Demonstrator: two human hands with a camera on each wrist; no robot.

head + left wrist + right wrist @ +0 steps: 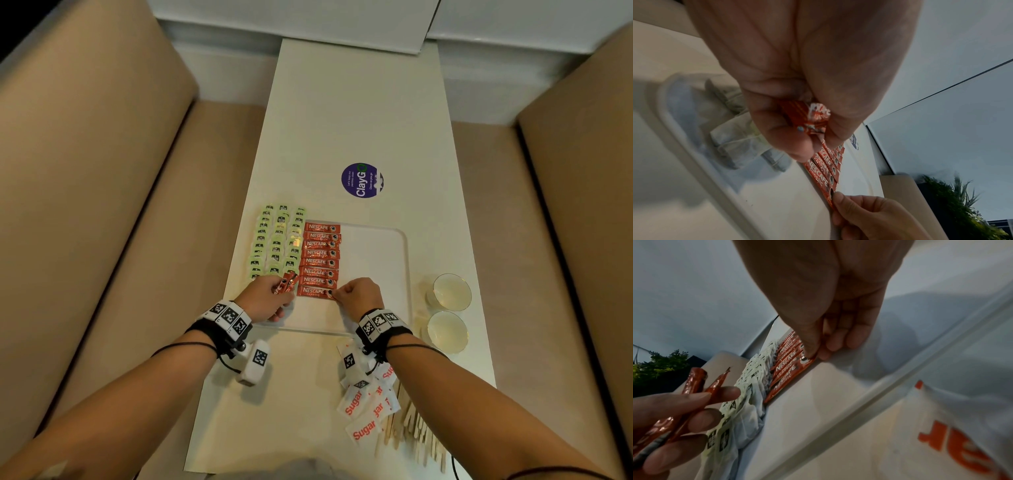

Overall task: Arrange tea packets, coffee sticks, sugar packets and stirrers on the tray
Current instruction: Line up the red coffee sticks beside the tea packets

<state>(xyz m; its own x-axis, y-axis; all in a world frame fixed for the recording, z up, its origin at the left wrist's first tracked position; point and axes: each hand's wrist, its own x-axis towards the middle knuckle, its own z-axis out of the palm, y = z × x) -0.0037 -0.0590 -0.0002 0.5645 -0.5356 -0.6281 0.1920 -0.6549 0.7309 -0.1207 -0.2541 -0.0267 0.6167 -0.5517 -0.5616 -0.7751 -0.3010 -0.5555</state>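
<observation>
A white tray (404, 260) lies on the table. Green tea packets (275, 240) fill its left side in three columns. Beside them runs a column of red coffee sticks (320, 255). My right hand (358, 294) pinches the right end of the nearest coffee stick (313, 291), which lies flat on the tray; the right wrist view shows thumb and forefinger on that stick (795, 369). My left hand (270, 296) grips two spare coffee sticks (287, 283), seen bunched in its fingers in the left wrist view (813, 118). Sugar packets (363, 411) and wooden stirrers (414, 431) lie off the tray, near right.
Two glass cups (448, 291) (447, 331) stand right of the tray. A round purple sticker (362, 180) is stuck on the table beyond the tray. Beige benches (85, 205) flank the narrow table on both sides.
</observation>
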